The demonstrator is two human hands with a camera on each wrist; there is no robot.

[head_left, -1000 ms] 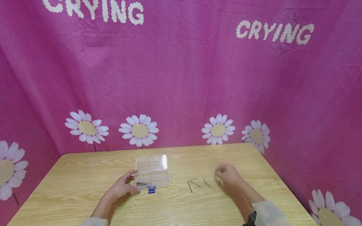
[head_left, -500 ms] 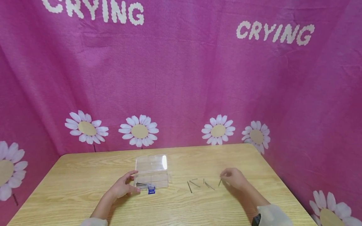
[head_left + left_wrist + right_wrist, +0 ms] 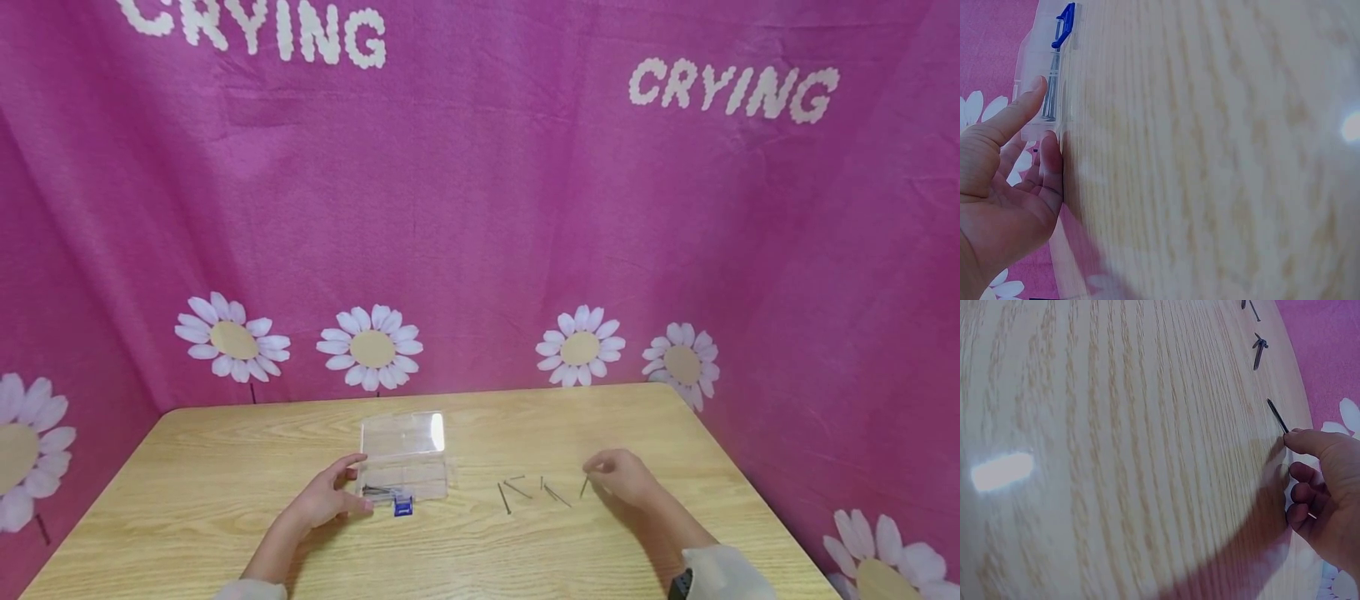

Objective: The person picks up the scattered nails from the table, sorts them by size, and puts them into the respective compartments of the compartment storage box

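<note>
My left hand [image 3: 321, 500] grips the left end of a clear plastic box [image 3: 423, 479], thumb along the front and fingers behind. The box's lid [image 3: 401, 433] lies folded back, and a blue latch [image 3: 403, 506] hangs at its front. Dark nails [image 3: 1051, 87] lie together in the front left part of the box. On the right, my right hand [image 3: 624, 477] pinches one end of a single nail [image 3: 1277, 415] between thumb and index finger. That nail slants down toward the tabletop, its free end pointing away from the hand. The other fingers of this hand are curled in.
Several loose nails lie on the wooden table [image 3: 465, 550] between the box and my right hand, among them a long nail [image 3: 503, 498] and a nail pair [image 3: 557, 496]. A pink cloth [image 3: 480, 208] with daisies hangs behind the table and along both sides.
My right hand has shifted slightly right and down, then settled at the end of the rightmost nail, which it now pinches. The left hand and the box have stayed put.
</note>
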